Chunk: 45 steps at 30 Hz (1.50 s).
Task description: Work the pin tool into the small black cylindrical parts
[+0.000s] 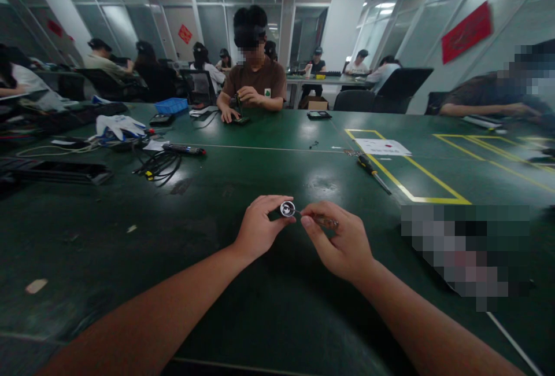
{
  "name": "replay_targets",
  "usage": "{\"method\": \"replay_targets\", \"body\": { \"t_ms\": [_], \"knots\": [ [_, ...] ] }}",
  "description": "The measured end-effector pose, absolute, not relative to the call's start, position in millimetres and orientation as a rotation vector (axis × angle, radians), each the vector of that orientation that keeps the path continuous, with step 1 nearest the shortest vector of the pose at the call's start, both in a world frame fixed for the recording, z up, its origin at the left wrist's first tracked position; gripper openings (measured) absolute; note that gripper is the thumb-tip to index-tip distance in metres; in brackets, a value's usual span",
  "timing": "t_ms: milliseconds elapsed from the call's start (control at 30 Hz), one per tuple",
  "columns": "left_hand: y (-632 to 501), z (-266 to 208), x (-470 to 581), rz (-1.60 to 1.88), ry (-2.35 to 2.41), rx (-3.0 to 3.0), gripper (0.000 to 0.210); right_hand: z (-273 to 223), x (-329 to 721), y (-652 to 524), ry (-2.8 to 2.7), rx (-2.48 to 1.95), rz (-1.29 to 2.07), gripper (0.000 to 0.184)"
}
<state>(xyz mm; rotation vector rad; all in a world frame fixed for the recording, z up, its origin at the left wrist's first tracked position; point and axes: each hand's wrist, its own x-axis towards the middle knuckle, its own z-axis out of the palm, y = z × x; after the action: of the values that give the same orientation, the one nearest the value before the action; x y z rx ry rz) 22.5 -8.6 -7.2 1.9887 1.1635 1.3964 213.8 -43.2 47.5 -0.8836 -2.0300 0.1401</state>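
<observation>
My left hand (259, 225) is closed around a small silver-rimmed cylinder (287, 209), its open round end facing me. Inside the rim it is dark, with a pale shape in the middle. Between the thumb and fingers of my right hand (340, 237) is a slim shiny metal tool (325, 221). Its thin tip reaches left to the cylinder's rim; whether it touches the inside I cannot tell. Both hands are raised above the green table (208, 283) near its middle.
A yellow-black screwdriver (373, 173) lies ahead to the right, near a white paper sheet (382, 146). Black coiled cables (160, 166) and white gloves (119, 127) lie at left. Across the table a person (254, 75) handles a small dark device. A blurred-out object (459, 254) sits at right.
</observation>
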Motion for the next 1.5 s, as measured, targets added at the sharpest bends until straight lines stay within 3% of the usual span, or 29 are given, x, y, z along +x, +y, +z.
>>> {"method": "replay_targets", "body": {
  "t_ms": [800, 1100, 1500],
  "knots": [
    [-7.1, -8.0, 22.1, 1.392, 1.165, 1.983, 0.038, 44.1, 210.3, -42.1, -1.954, -0.978, 0.212, 0.007],
    [-6.5, -7.0, 20.8, 1.405, 1.178, 1.934, 0.032, 48.0, 209.0, -43.4, -2.164, -0.892, 0.365, 0.013],
    [-6.4, -6.4, 20.2, 1.389, 1.18, 1.873, 0.037, 47.8, 207.5, -47.3, -2.298, -0.588, 0.642, 0.048]
  ]
}}
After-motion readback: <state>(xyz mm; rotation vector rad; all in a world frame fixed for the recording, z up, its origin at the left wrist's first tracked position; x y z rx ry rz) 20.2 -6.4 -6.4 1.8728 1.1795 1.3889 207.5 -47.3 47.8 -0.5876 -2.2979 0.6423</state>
